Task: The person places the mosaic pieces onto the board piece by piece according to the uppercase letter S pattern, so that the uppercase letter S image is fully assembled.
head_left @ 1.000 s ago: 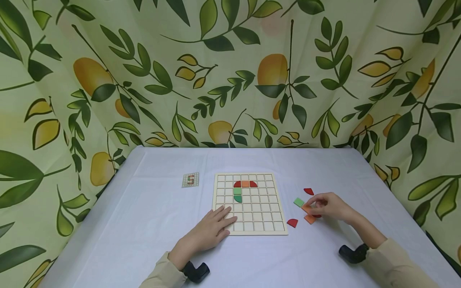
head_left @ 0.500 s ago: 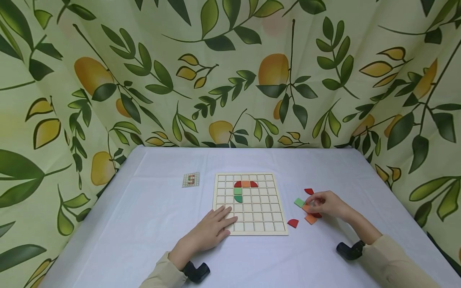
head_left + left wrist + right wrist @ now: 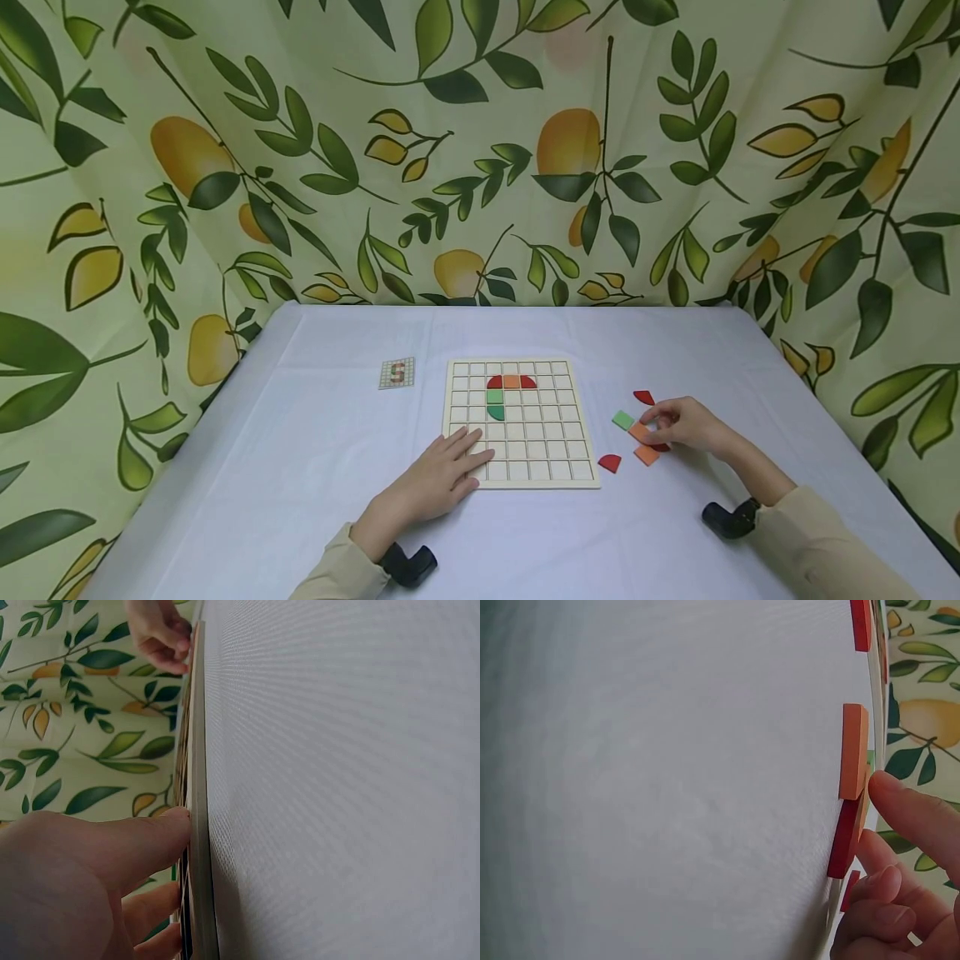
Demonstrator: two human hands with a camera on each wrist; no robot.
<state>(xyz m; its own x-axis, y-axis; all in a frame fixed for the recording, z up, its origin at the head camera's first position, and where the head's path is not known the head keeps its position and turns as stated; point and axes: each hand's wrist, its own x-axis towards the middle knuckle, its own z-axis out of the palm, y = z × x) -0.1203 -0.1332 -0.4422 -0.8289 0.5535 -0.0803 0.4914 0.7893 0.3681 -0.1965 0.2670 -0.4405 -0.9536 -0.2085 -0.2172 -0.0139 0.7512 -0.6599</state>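
The left hand (image 3: 433, 482) lies with spread fingers on the lower left corner of the gridded board (image 3: 540, 487); in the left wrist view its thumb touches the board's edge (image 3: 199, 765). Set in the board are two red quarter pieces, an orange square (image 3: 512, 382), a light green square and a dark green quarter (image 3: 496, 412). The right hand (image 3: 686, 425) has thumb and index finger at an orange square (image 3: 640, 432) in the loose pieces. In the right wrist view another orange square (image 3: 853, 750) and a red piece (image 3: 844, 840) stand beside its fingertips.
A small card with a gridded pattern (image 3: 397, 373) lies left of the board. Around the right hand are a light green square (image 3: 622, 420) and red quarters (image 3: 610, 463), (image 3: 643, 397). A patterned curtain hangs behind the white table.
The right hand has shifted very slightly at the loose pieces, and more of the orange square beside its fingers shows. The left hand has stayed on the board.
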